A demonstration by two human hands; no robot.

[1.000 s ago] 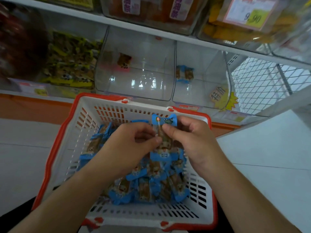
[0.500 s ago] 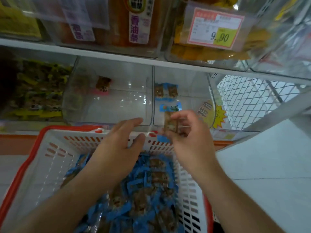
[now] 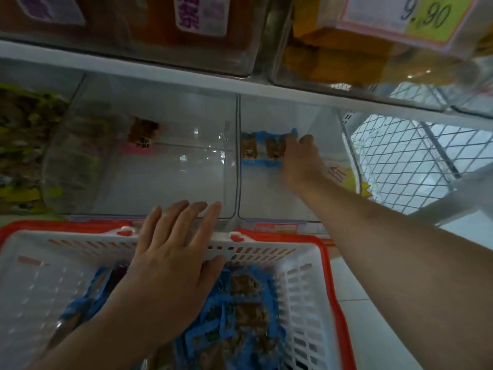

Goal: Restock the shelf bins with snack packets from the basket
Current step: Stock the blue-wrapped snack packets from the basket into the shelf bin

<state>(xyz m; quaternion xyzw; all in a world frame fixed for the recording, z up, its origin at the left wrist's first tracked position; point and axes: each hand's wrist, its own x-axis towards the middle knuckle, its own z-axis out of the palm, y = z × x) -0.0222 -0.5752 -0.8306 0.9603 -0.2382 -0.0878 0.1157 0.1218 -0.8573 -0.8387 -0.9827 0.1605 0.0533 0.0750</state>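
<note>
Right hand (image 3: 300, 158) is inside the right bin (image 3: 280, 198), at the blue packets (image 3: 262, 149) on its back wall; can't tell its finger state. Left hand (image 3: 173, 252) hovers flat over the basket (image 3: 266, 252), fingers straight and slightly spread, more packets below.

My left hand (image 3: 170, 265) hovers over the basket (image 3: 266, 253) of snack packets (image 3: 245, 303); my right hand (image 3: 301, 161) reaches inside the right bin (image 3: 288, 206), beside two packets (image 3: 262, 150).
</note>
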